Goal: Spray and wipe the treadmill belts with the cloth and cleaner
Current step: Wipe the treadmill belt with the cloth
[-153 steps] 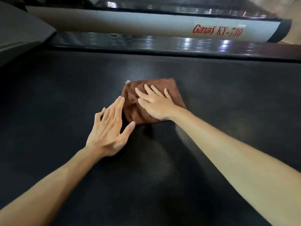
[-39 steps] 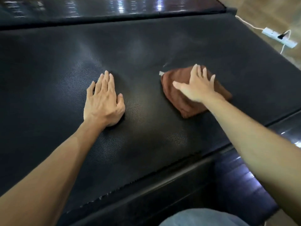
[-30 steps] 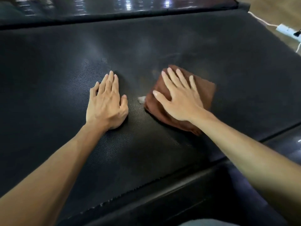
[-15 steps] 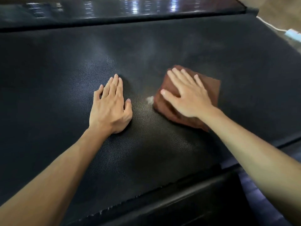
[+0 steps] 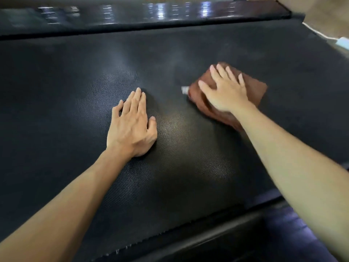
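The black textured treadmill belt [image 5: 170, 53] fills most of the view. A folded brown cloth [image 5: 255, 89] lies on it at the right, with a small white tag [image 5: 184, 89] sticking out of its left edge. My right hand [image 5: 224, 89] presses flat on the cloth with straight, spread fingers. My left hand [image 5: 132, 125] rests flat on the bare belt to the left of the cloth, fingers straight and together. No spray bottle is in view.
A glossy dark side rail [image 5: 151, 14] runs along the far edge of the belt. The near edge of the belt drops to a dark frame [image 5: 207, 241]. A white cable and power strip [image 5: 341, 41] lie on the floor at the far right.
Over the last second my right hand has slid the cloth a little to the right and away from me. My left hand has stayed planted on the belt.
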